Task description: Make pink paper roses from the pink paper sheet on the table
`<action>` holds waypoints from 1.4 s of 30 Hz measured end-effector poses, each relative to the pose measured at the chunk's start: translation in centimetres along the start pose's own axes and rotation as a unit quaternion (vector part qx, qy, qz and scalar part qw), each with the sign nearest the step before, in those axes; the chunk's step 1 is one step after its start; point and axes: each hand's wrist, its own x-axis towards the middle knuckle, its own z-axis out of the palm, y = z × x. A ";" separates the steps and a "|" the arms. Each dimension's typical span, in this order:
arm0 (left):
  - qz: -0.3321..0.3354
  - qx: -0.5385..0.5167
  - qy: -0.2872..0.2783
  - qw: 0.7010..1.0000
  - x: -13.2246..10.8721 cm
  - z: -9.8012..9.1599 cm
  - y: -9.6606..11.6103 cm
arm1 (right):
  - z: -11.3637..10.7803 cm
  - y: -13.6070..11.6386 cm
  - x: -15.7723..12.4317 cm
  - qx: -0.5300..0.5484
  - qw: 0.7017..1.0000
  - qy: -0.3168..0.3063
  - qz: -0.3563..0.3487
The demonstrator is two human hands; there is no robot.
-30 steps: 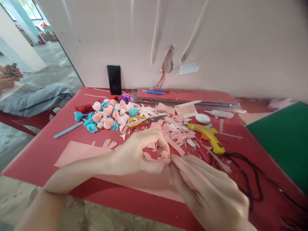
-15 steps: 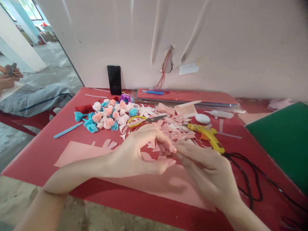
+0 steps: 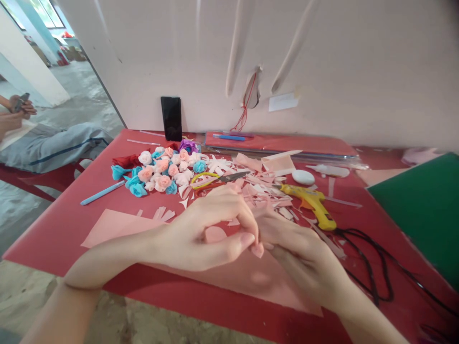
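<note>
My left hand (image 3: 204, 234) and my right hand (image 3: 304, 253) meet above a pink paper sheet (image 3: 118, 224) near the front of the red table (image 3: 53, 234). Both pinch a small piece of pink paper (image 3: 215, 234) between their fingertips; most of it is hidden by the fingers. Behind the hands lies a heap of pink paper scraps (image 3: 261, 191). Further back left sits a cluster of small paper roses (image 3: 161, 172) in pink, white, blue and purple.
Yellow-handled scissors (image 3: 215, 179) lie behind my left hand. A yellow glue gun (image 3: 311, 203) with a black cable (image 3: 373, 267) lies right. A blue pen (image 3: 102, 193), black phone (image 3: 171, 118), green board (image 3: 423, 210) and a seated person (image 3: 39, 143) at left.
My right hand slid lower and closer under my left fingers, and the left thumb and fingers closed over the pink paper piece. The view shifted very slightly.
</note>
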 end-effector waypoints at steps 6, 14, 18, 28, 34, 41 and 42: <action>0.026 0.028 -0.023 0.999 -0.2 -0.3 0.4 | -0.1 0.1 0.1 -0.026 0.999 -0.010 -0.021; 0.031 0.081 -0.042 0.995 -0.1 -0.7 0.8 | -0.1 0.4 0.4 -0.131 0.984 0.034 -0.116; 0.020 0.091 -0.050 0.994 -0.3 -0.8 0.9 | -0.2 0.4 0.2 -0.151 0.981 0.039 -0.115; 0.016 0.129 -0.044 0.991 -0.6 -0.8 1.0 | -0.1 0.3 0.2 -0.157 0.980 0.023 -0.122; -0.021 0.097 -0.056 0.993 -0.5 -0.5 0.9 | 0.2 0.4 0.0 -0.145 0.984 0.011 -0.105; -0.060 0.095 -0.072 0.991 -0.6 -0.5 0.7 | 0.4 0.5 -0.2 -0.161 0.981 0.017 -0.107; -0.061 0.100 -0.070 0.991 -0.6 -0.4 0.7 | 0.4 0.5 -0.2 -0.159 0.981 0.015 -0.107</action>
